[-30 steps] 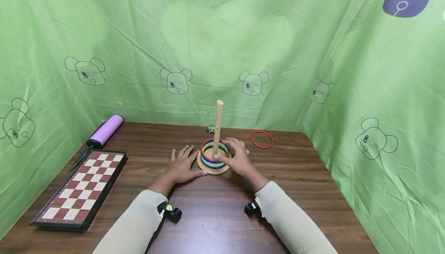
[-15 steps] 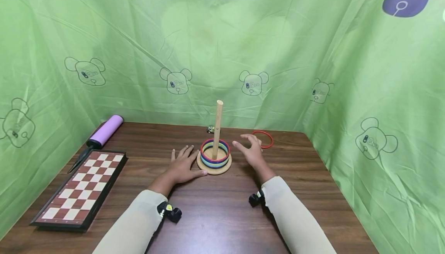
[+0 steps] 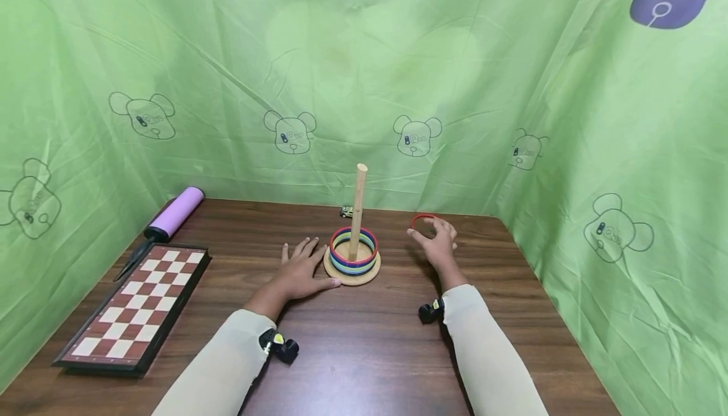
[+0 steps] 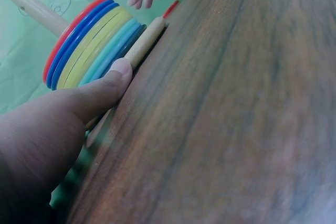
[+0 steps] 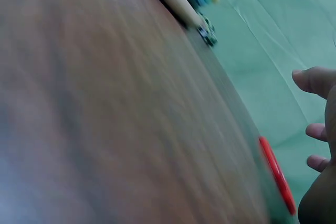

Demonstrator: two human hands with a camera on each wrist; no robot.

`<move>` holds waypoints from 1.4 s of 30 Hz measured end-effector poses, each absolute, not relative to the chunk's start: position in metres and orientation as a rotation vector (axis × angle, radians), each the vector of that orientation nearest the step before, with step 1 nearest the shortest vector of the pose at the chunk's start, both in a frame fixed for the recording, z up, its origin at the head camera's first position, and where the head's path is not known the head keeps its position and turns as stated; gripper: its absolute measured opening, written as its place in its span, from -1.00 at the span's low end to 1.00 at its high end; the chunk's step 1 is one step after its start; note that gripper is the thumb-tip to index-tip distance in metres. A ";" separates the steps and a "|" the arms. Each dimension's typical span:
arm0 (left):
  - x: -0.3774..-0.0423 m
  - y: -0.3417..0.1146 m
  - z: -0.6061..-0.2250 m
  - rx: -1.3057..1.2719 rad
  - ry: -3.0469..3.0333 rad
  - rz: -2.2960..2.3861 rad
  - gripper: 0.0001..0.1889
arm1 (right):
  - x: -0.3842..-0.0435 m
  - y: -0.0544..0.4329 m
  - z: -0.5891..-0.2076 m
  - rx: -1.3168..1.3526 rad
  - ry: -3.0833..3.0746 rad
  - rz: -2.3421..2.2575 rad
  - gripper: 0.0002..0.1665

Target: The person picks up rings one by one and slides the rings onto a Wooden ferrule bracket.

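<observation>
A round wooden base with an upright wooden peg stands mid-table. Around the peg lies a stack of coloured rings, red on top, then blue, yellow and lighter and darker blue-green. My left hand lies spread on the table at the base's left side, its thumb touching the base edge. Farther right, my right hand hovers over a loose red ring and partly covers it. Its fingers are loosely bent with nothing between them; the right wrist view shows the ring on the table below them.
At the left lies a chessboard in a dark frame, with a purple cylinder with a black end behind it. A small toy car sits behind the peg. Green cloth walls the table's back and sides.
My right hand has let go of the stacked rings and moved right to the loose red ring. My left hand stays by the base.
</observation>
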State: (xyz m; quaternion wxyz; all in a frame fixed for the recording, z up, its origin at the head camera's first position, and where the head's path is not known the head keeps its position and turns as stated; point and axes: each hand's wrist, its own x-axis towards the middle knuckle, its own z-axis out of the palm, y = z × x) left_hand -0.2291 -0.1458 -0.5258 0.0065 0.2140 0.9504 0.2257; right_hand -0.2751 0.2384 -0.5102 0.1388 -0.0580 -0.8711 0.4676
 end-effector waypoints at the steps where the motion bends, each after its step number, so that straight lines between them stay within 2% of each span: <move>1: -0.229 -0.145 -0.526 0.668 2.972 0.707 0.17 | -0.276 0.243 -0.510 -0.183 -2.514 1.343 -0.12; 13: -0.228 -0.145 -0.524 0.658 2.983 0.650 0.14 | -0.283 0.267 -0.517 -0.307 -2.531 1.336 -0.03; 21: -0.229 -0.146 -0.527 0.665 2.963 0.682 0.16 | -0.288 0.270 -0.518 -0.294 -2.700 1.178 0.15; 42: -0.229 -0.146 -0.527 0.653 2.985 0.628 0.17 | -0.287 0.266 -0.525 -0.272 -2.747 0.970 0.03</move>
